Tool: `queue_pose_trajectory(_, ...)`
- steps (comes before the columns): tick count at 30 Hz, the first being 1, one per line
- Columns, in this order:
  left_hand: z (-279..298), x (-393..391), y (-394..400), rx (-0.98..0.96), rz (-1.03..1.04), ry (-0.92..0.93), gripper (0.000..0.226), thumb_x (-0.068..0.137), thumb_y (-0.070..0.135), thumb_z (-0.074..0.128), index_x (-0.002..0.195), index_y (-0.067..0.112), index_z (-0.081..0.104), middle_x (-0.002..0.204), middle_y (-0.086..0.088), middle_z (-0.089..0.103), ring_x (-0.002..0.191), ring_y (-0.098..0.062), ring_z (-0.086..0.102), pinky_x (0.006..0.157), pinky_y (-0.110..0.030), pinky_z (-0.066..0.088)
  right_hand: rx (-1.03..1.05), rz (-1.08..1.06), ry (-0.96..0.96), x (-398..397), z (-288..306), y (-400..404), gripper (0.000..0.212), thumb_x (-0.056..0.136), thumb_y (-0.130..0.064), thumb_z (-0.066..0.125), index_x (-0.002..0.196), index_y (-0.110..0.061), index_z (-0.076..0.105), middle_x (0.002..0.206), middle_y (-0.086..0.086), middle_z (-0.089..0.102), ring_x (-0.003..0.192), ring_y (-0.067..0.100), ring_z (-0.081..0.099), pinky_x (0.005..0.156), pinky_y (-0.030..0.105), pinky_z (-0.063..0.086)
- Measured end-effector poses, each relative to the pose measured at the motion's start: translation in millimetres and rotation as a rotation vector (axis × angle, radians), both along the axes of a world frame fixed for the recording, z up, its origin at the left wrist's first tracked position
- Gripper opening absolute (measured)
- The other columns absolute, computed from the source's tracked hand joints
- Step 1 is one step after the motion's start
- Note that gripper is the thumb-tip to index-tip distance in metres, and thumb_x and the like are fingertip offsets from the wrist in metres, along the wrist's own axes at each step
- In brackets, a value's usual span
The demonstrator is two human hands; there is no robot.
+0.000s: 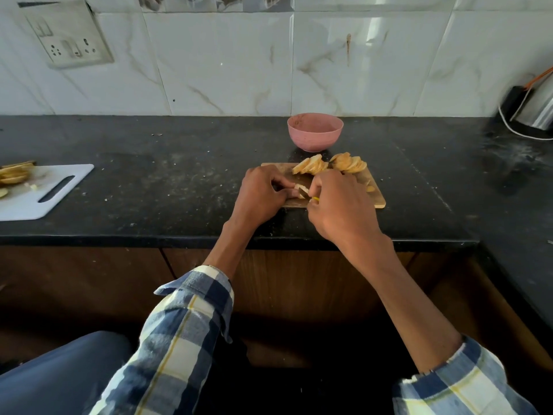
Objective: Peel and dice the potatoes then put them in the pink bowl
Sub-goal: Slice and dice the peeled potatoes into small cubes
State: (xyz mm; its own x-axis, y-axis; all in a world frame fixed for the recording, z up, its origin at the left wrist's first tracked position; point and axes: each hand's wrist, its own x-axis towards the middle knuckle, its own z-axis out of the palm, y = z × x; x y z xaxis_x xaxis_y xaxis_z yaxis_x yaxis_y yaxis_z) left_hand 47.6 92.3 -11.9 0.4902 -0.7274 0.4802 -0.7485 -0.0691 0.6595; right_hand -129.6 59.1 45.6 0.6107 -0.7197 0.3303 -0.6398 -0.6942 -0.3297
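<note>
**Slicing on the wooden board, bowl waiting behind**

Black counter [179, 187] spans the view; tiled wall [227, 64] behind it, socket plate [67, 35] at 10 o'clock. White cutting board [45, 190] at 9 o'clock, potato slices [13, 175] on its far end. Steel kettle [535, 106] at 2 o'clock, part out of frame. Wooden cutting board [378, 199] near centre. Pink bowl [315, 131] just beyond it at 12 o'clock, apart from the board. 2 fans of sliced potato [329, 166] on the board's far edge. Left hand [260, 196] curled, pinching a small potato piece [300, 186] down on the board. Right hand [338, 202] closed round a knife [304, 193]; handle mostly hidden, blade meeting the piece. Checked sleeves [185, 330] on both arms.
</note>
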Motion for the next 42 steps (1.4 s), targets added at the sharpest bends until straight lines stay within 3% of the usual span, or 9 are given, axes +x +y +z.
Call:
queue_pose_trajectory(3, 0.4, -1.4, 1.8, 0.000, -0.002, 0.011, 0.011, 0.080, 0.023, 0.090, 0.087, 0.026, 0.082, 0.081, 0.022, 0.070, 0.081, 0.005, 0.065, 0.078, -0.015, 0.049, -0.013, 0.012, 0.025, -18.3, 4.9, 5.4, 0.021, 0.094, -0.024, 0.073, 0.115, -0.019, 0.070, 0.104, 0.001, 0.069, 0.091, 0.018, 0.064, 0.075, 0.034, 0.053)
queue_pose_trajectory(7, 0.0, -0.3, 2.3, 0.001, -0.001, 0.019, 0.011, 0.080, 0.023, 0.090, 0.089, 0.024, 0.083, 0.082, 0.018, 0.073, 0.081, 0.001, 0.066, 0.081, -0.019, 0.052, 0.022, 0.014, -0.015, -29.4, 8.1, 2.4, 0.018, 0.093, -0.024, 0.074, 0.110, -0.023, 0.072, 0.102, -0.003, 0.068, 0.091, 0.013, 0.062, 0.072, 0.029, 0.048)
queue_pose_trajectory(14, -0.3, 2.2, 5.1, -0.021, -0.026, 0.016, 0.013, 0.081, 0.015, 0.089, 0.084, 0.026, 0.083, 0.083, 0.017, 0.075, 0.080, 0.000, 0.069, 0.082, -0.018, 0.052, -0.074, -0.005, -0.092, 2.5, -1.9, -1.7, 0.019, 0.092, -0.024, 0.076, 0.110, -0.024, 0.070, 0.097, -0.003, 0.071, 0.085, 0.015, 0.066, 0.074, 0.037, 0.059)
queue_pose_trajectory(17, -1.1, 2.5, 4.6, -0.017, -0.022, 0.025, 0.013, 0.082, 0.014, 0.088, 0.083, 0.026, 0.082, 0.083, 0.016, 0.074, 0.079, -0.002, 0.069, 0.080, -0.016, 0.050, -0.082, -0.012, -0.055, 14.2, -5.5, -4.1, 0.021, 0.094, -0.024, 0.074, 0.114, -0.021, 0.068, 0.102, 0.000, 0.071, 0.088, 0.019, 0.068, 0.075, 0.037, 0.058)
queue_pose_trajectory(27, -3.8, 6.2, 1.5, -0.024, -0.024, -0.014, 0.008, 0.079, 0.015, 0.089, 0.081, 0.022, 0.084, 0.083, 0.015, 0.074, 0.079, -0.003, 0.068, 0.085, -0.030, 0.056, -0.093, 0.016, -0.030, 22.0, -12.2, 1.8, 0.024, 0.095, -0.022, 0.072, 0.118, -0.019, 0.067, 0.107, 0.004, 0.069, 0.094, 0.022, 0.067, 0.071, 0.032, 0.049)
queue_pose_trajectory(32, -2.0, 2.4, 2.9, -0.016, -0.011, 0.017, 0.013, 0.081, 0.015, 0.089, 0.081, 0.026, 0.082, 0.083, 0.016, 0.073, 0.080, -0.003, 0.069, 0.085, -0.027, 0.057, -0.051, 0.018, -0.070, 16.3, -16.7, 2.5, 0.022, 0.096, -0.021, 0.072, 0.117, -0.020, 0.066, 0.107, 0.003, 0.068, 0.095, 0.020, 0.065, 0.079, 0.039, 0.058)
queue_pose_trajectory(42, -1.7, 0.1, 2.7, 0.001, 0.020, -0.006, 0.013, 0.082, 0.016, 0.087, 0.080, 0.027, 0.081, 0.080, 0.021, 0.072, 0.078, 0.001, 0.068, 0.084, -0.023, 0.057, -0.073, 0.014, -0.070, 8.2, -20.8, 6.3, 0.028, 0.095, -0.023, 0.073, 0.123, -0.022, 0.066, 0.109, 0.001, 0.070, 0.097, 0.018, 0.065, 0.073, 0.030, 0.049)
